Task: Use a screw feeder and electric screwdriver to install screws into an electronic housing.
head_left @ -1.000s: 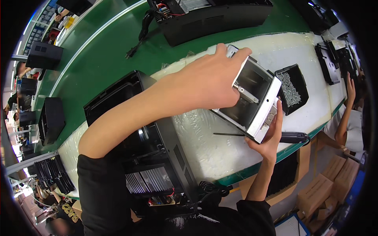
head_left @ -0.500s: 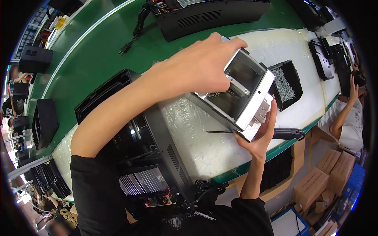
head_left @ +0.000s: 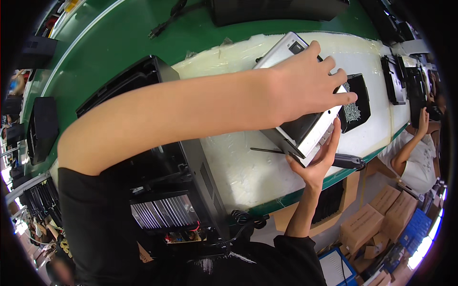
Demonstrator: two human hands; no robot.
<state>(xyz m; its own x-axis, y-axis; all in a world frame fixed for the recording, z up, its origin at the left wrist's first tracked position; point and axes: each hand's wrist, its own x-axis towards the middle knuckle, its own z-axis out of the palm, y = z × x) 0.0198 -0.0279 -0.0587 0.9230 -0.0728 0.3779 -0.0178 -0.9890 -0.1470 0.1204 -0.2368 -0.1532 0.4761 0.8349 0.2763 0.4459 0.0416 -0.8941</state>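
A box-shaped metal housing (head_left: 275,56) with a silver face, a small dark window and a white side is held tilted above the padded table. My right hand (head_left: 315,167) grips its near lower corner from below. Across its top reaches my left hand (head_left: 305,86), fingers spread, hiding much of the opening. Just beyond those fingertips a black tray (head_left: 365,97) holds many small silver screws (head_left: 352,113). An electric screwdriver (head_left: 348,161) with a black handle and long thin bit lies on the table, partly behind my right hand.
A large black casing (head_left: 210,178) with a finned heat sink (head_left: 164,212) is at my left. Another black unit (head_left: 281,12) and a power plug (head_left: 155,32) lie on the far green surface. A co-worker (head_left: 415,162) is at the right, above cardboard boxes (head_left: 362,226).
My left hand has let go of the housing's far edge and moved right across its top, its fingers spreading toward the screw tray. My right hand keeps its grip on the housing.
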